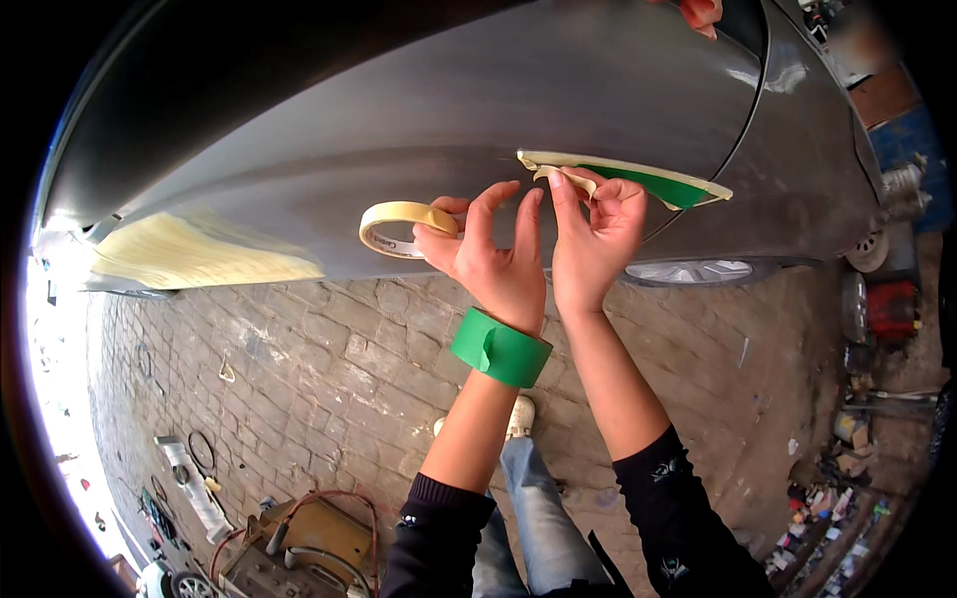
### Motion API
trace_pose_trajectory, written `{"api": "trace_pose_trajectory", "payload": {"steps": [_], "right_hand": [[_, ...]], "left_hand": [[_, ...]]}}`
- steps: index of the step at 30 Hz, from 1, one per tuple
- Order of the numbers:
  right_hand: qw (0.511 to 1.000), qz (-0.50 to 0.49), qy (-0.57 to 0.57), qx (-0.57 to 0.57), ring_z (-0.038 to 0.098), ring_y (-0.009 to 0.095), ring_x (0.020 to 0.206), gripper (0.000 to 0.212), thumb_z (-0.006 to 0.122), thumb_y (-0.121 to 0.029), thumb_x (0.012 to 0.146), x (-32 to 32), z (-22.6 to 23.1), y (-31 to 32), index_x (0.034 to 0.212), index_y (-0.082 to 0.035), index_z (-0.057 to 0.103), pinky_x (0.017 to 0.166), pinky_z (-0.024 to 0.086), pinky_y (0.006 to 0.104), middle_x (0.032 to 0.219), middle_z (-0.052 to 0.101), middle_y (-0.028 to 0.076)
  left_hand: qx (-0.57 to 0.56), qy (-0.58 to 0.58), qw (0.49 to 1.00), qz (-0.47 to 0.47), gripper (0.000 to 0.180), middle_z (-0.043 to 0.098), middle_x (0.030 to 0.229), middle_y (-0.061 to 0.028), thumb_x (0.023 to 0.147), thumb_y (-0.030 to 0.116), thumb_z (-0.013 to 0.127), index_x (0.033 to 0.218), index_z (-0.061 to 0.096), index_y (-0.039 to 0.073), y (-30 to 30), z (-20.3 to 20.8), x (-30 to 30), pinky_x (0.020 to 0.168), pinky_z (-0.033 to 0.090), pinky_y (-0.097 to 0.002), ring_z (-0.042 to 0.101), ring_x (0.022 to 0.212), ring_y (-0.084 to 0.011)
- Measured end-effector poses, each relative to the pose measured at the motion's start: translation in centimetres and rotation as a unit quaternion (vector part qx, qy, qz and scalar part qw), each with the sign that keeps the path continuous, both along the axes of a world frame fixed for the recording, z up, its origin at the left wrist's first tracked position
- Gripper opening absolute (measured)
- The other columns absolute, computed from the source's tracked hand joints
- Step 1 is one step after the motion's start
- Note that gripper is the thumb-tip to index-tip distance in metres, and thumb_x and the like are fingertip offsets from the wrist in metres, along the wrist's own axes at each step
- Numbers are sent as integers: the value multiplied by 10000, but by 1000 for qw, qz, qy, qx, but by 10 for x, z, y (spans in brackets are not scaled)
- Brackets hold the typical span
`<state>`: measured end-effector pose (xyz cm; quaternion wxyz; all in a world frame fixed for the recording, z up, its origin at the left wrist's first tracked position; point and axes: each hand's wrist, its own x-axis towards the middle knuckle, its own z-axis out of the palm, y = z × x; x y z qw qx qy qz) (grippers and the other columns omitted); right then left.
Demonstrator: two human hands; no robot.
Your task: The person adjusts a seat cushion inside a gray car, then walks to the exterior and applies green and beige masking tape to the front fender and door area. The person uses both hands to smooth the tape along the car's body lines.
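Observation:
My left hand (493,259) holds a roll of cream masking tape (399,212) with its lower fingers; its thumb and index finger are held up and apart. A roll of green tape (513,349) sits around my left wrist like a bracelet. My right hand (593,239) pinches a short, curled strip of cream tape (544,171) against the grey car's side (399,130). Right there, a long, narrow patch of green tape (666,187) edged with cream tape is stuck on the panel; what lies under it is hidden.
Another person's hand (701,14) shows at the top right by the car. Yellowish filler (199,249) covers the lower left panel. On the brick floor (329,399) are a boxy machine with hoses (319,543) and, at right, scattered clutter (817,528). A wheel (688,271) shows below the car.

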<state>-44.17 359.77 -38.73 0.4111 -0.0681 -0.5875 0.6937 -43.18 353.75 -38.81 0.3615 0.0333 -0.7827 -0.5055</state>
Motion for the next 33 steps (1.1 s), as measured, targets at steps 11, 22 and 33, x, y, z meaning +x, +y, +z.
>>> {"api": "trace_pose_trajectory", "payload": {"steps": [11,22,33], "right_hand": [[1000,-3,-12,19,631,130,932,276,668,37,874,0,-5,0,893,-75,416,826,483,251,1011,689,143],[997,-37,-1,67,644,147,913,259,674,24,870,-2,-4,0,877,-53,427,825,494,277,968,699,133],[992,-51,-6,116,671,175,895,257,684,23,854,-4,-2,3,841,-50,438,803,508,291,969,708,129]], "left_hand": [[13,-5,1000,5,126,491,978,-124,753,171,795,844,722,125,8,-5,-21,927,321,-422,443,1002,-291],[46,-2,999,-5,114,454,849,-53,769,161,804,810,723,91,11,-1,-21,886,344,-357,425,942,-237],[92,-22,996,-5,154,484,896,-97,767,191,806,770,703,76,15,-3,-24,887,343,-391,436,952,-278]]}}
